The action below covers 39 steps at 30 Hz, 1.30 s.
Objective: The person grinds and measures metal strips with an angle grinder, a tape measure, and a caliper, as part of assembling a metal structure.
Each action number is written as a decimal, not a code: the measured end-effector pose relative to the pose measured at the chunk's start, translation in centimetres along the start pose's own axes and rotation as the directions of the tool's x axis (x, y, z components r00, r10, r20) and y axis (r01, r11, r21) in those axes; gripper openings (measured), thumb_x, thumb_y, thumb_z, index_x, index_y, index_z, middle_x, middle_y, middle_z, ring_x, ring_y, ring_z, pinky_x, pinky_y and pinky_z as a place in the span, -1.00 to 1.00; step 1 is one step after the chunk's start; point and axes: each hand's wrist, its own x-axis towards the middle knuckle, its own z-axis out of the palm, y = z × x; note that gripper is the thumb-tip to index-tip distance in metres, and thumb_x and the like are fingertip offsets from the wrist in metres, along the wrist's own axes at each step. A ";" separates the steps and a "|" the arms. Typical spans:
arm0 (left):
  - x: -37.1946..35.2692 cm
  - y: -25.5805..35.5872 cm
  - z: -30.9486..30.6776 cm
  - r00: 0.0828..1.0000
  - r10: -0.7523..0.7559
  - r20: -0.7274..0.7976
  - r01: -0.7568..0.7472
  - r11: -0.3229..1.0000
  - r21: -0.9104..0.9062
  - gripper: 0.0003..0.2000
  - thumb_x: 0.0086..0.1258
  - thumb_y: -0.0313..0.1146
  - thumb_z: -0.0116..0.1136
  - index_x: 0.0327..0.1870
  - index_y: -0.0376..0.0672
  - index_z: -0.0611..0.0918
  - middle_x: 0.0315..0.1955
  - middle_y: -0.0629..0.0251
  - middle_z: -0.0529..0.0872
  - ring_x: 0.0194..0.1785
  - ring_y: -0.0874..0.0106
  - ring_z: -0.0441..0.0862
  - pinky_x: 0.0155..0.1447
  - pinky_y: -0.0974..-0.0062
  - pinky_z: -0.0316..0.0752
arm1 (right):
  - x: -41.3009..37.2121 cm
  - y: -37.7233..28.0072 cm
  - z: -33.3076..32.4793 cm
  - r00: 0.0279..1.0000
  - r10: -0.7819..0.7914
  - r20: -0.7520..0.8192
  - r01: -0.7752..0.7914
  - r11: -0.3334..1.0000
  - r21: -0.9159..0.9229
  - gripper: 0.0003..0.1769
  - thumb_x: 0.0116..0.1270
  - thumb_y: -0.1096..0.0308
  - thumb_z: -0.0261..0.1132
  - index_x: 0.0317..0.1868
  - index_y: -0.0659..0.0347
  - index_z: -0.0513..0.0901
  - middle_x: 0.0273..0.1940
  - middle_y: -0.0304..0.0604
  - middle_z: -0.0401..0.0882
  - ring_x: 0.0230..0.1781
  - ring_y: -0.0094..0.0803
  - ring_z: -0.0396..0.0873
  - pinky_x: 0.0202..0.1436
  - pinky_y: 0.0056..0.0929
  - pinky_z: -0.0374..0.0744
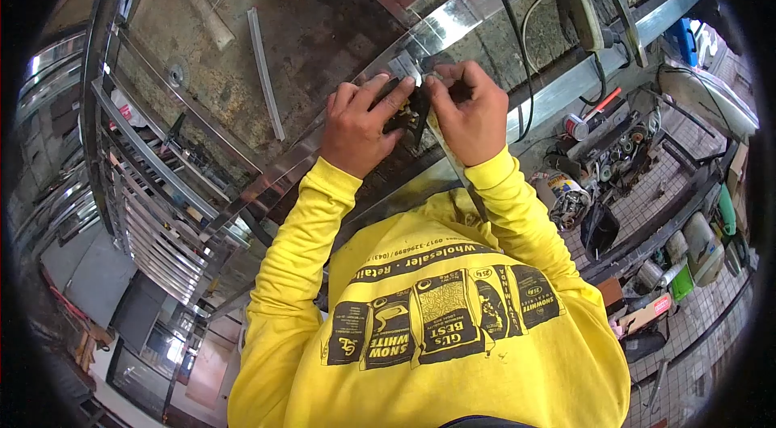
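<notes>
Yellow shirt, left hand, right hand, thin strip
Shirt reads "SNOW WHITE", "BEST", "Wholesaler"; left hand's fingers half curled, right hand's thumb and forefinger narrow; I cannot tell what either grips; strip runs beside the right palm, probably light, stiff, slick; best pinched by its flat faces

Reaching forward with both arms, bent at the elbows and drawing together toward the wrists. Holding the left hand with its back upward, with fingers bent at the knuckles and slanting right, and with thumb lower down. Curling the right hand just beside it, with thumb and crooked index finger near each other.
</notes>
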 end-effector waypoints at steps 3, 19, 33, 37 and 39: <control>0.0 0.0 -0.1 1.000 -0.005 0.006 0.005 1.000 0.001 -0.13 -0.09 -0.32 0.63 0.42 0.34 0.58 0.19 0.33 0.63 0.05 0.22 0.53 0.18 0.19 0.46 | -0.1 -0.1 0.2 0.997 -0.078 -0.021 0.077 0.996 -0.051 -0.81 0.31 0.44 0.46 -0.18 0.38 0.67 -0.36 -0.07 0.72 -0.42 -0.51 0.64 -0.28 -0.48 0.59; 0.1 0.0 -0.1 0.999 0.009 -0.037 -0.009 1.000 0.004 -0.16 -0.17 -0.35 0.63 0.34 0.24 0.66 0.19 0.31 0.66 0.01 0.23 0.56 0.18 0.23 0.49 | 1.3 -1.7 1.7 0.980 -0.195 -0.029 0.187 0.965 -0.185 -0.81 0.25 0.39 0.43 -0.25 0.29 0.60 -0.35 0.10 0.62 -0.33 0.11 0.62 -0.26 -0.11 0.57; 0.2 0.3 -0.3 0.999 -0.002 -0.035 0.002 1.000 -0.011 -0.20 -0.16 -0.36 0.63 0.31 0.21 0.68 0.20 0.31 0.65 0.02 0.22 0.57 0.17 0.22 0.48 | 0.8 -2.1 0.6 0.994 -0.108 0.024 0.110 0.980 -0.165 -0.83 0.23 0.42 0.40 -0.29 0.31 0.58 -0.40 0.11 0.59 -0.37 0.12 0.61 -0.28 -0.11 0.55; 0.2 0.2 -0.2 0.999 -0.006 -0.040 0.006 1.000 0.001 -0.20 -0.16 -0.35 0.63 0.31 0.25 0.68 0.19 0.32 0.65 0.02 0.23 0.57 0.15 0.23 0.48 | 1.6 -1.7 1.2 0.988 -0.157 0.009 0.157 0.981 -0.113 -0.83 0.22 0.42 0.41 -0.30 0.31 0.59 -0.41 0.11 0.58 -0.40 0.10 0.61 -0.32 -0.14 0.55; 0.1 0.1 -0.1 1.000 -0.001 -0.028 0.001 1.000 0.001 -0.19 -0.16 -0.35 0.63 0.32 0.26 0.67 0.19 0.33 0.65 0.02 0.24 0.57 0.15 0.23 0.48 | 2.4 -0.8 1.8 0.976 -0.216 -0.012 0.215 0.974 -0.070 -0.83 0.22 0.42 0.41 -0.30 0.31 0.59 -0.44 0.09 0.57 -0.45 0.07 0.61 -0.34 -0.16 0.54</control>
